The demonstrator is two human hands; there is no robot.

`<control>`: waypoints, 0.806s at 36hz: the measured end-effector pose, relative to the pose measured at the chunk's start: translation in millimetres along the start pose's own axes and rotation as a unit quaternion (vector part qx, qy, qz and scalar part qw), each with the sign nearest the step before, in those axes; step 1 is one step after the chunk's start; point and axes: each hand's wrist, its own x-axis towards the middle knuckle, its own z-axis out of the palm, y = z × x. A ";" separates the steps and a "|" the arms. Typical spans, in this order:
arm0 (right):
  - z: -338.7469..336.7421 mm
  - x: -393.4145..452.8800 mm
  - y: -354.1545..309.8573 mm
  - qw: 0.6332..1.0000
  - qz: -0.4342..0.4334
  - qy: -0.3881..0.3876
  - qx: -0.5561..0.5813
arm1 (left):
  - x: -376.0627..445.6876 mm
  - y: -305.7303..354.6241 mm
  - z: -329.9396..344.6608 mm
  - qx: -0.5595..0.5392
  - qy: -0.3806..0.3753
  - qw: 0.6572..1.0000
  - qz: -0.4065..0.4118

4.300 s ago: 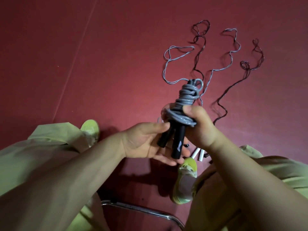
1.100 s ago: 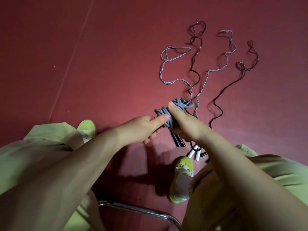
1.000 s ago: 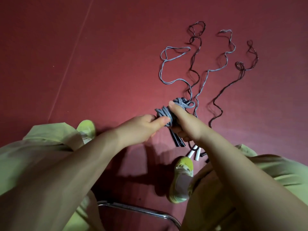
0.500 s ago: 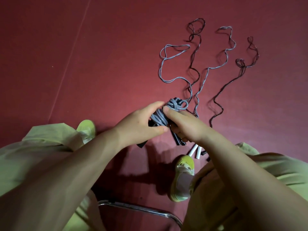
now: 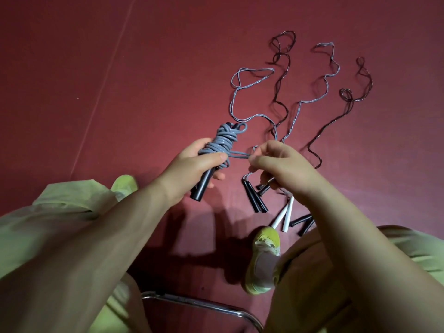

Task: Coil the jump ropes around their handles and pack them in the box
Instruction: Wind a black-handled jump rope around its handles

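Note:
My left hand (image 5: 194, 164) grips a grey jump rope (image 5: 222, 144) coiled around its black handles (image 5: 203, 186), held upright above the floor. My right hand (image 5: 276, 162) pinches a short loose stretch of that grey rope and holds it taut to the right of the coil. Several uncoiled jump ropes lie on the red floor beyond: grey ones (image 5: 242, 92) and dark ones (image 5: 353, 99). Their black handles (image 5: 254, 199) and white handles (image 5: 284, 216) lie below my right hand. No box is in view.
My yellow-green shoes (image 5: 263, 258) rest on the red floor, the left one (image 5: 123, 186) partly hidden by my trouser leg. A chrome chair rail (image 5: 199, 302) runs along the bottom. A floor seam (image 5: 103, 85) crosses the left side.
My hands have moved apart: the left now holds the coiled bundle alone and raised it upright, while the right has drawn the rope's loose end out to the right.

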 end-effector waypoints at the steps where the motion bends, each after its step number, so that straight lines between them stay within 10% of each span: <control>1: -1.0 0.4 0.9 0.999 0.006 0.004 -0.034 | 0.1 0.2 -0.3 -0.007 0.002 1.000 -0.002; 5: -3.1 1.0 4.0 0.986 0.023 0.047 -0.157 | 3.0 -1.4 -2.8 -0.015 0.015 1.000 -0.014; 18: -0.1 -1.5 -1.7 0.951 -0.153 0.011 0.269 | 3.7 -4.0 5.2 0.023 -0.033 0.999 0.010; 29: 14.8 -4.8 2.2 0.971 -0.098 -0.002 0.219 | 2.0 -16.5 5.7 0.072 -0.023 0.997 0.032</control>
